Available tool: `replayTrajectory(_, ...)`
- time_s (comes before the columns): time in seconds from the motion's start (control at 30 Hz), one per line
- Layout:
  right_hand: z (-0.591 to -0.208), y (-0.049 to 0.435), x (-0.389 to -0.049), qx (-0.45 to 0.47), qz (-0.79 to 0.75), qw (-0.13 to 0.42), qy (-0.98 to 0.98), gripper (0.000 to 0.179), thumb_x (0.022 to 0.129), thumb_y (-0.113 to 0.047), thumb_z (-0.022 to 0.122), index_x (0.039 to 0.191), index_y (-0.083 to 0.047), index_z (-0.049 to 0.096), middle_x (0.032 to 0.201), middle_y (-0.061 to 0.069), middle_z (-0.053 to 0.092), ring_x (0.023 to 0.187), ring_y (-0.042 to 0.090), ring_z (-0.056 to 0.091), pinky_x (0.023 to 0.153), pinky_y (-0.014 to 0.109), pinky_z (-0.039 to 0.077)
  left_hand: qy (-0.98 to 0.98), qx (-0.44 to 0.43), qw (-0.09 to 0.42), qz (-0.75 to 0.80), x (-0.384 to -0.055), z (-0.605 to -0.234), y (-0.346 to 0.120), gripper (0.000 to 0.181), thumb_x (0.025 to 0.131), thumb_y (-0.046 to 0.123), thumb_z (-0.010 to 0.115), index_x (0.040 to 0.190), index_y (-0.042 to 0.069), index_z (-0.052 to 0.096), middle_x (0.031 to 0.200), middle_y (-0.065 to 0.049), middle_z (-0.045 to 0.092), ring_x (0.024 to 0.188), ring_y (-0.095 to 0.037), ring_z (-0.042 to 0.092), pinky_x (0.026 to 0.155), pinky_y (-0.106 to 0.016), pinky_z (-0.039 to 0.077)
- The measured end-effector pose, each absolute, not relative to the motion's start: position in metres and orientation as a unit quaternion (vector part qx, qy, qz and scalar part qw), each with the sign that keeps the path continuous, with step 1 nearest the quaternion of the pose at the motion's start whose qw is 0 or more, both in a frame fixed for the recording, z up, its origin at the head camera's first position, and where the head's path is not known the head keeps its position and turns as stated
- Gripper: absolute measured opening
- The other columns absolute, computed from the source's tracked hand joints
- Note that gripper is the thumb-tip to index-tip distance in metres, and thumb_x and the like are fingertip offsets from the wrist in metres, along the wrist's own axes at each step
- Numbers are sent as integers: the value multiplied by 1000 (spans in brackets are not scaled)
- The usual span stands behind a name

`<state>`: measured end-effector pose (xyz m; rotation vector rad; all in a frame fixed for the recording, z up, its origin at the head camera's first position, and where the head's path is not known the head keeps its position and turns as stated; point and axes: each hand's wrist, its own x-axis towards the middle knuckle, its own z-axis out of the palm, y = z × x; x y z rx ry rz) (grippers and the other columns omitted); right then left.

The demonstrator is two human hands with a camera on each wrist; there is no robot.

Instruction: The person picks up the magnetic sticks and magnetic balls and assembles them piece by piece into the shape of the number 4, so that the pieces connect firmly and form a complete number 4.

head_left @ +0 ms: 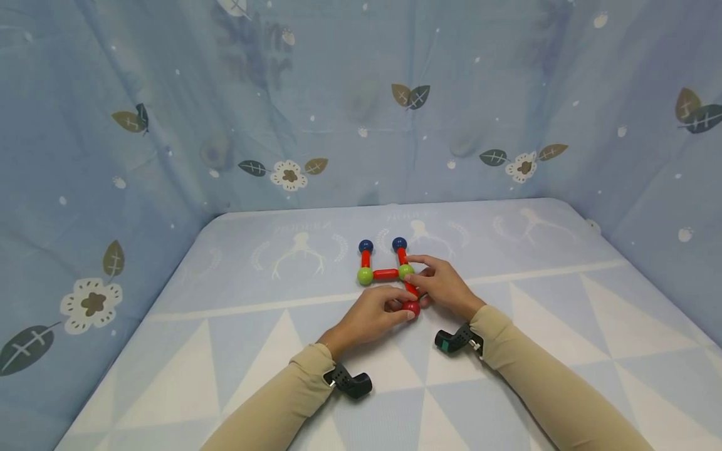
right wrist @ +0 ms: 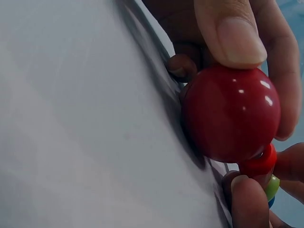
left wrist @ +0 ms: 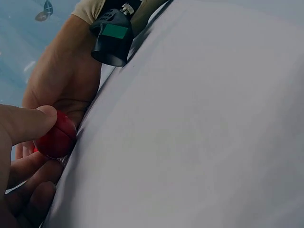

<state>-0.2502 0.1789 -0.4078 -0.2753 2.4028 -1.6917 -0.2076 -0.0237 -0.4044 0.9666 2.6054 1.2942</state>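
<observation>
A figure of balls and short red rods lies on the patterned cloth in the head view. My left hand (head_left: 375, 313) pinches the red ball (head_left: 411, 308) at its near end, thumb on one side and fingers on the other. That ball (right wrist: 231, 114) looks large and glossy in the right wrist view. A red rod (head_left: 411, 288) joins it to the right green ball (head_left: 405, 271). My right hand (head_left: 442, 285) grips this rod near the green ball, its fingertips partly hiding both. The left wrist view shows the red ball (left wrist: 57, 137) under the left thumb.
Another red rod (head_left: 386, 274) runs across to the left green ball (head_left: 365, 276). Two dark blue balls (head_left: 366, 246) top the upright rods at the far side. A printed blue curtain (head_left: 361, 125) hangs behind the table. Wrist cameras (head_left: 355, 384) sit beneath both cuffs.
</observation>
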Motion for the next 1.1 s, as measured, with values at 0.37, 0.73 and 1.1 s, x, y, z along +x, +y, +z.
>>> replayTrajectory(0.37,-404,180,-251,-90,-554,112,820,47,96,-23,70,140,-13,57,97,16,64,63,23,65,59,35,56,855,338,38,391,-210,-405,-25,39,88,12,79,125,11,69,109,6,70,87,-3,64,81,-21,51)
replayTrajectory(0.73,-402,177,-251,-88,-562,114,814,47,96,-21,69,140,-12,56,100,16,66,70,23,66,61,35,57,867,341,4,365,-208,-405,-25,37,89,20,79,124,13,70,105,7,70,86,-2,63,79,-22,50)
replayTrajectory(1.1,-406,180,-249,-89,-544,95,829,47,95,-24,71,138,-11,58,98,14,68,76,22,67,62,34,56,872,341,-13,351,-209,-409,-22,38,90,24,78,126,15,69,98,8,68,83,-4,61,76,-22,48)
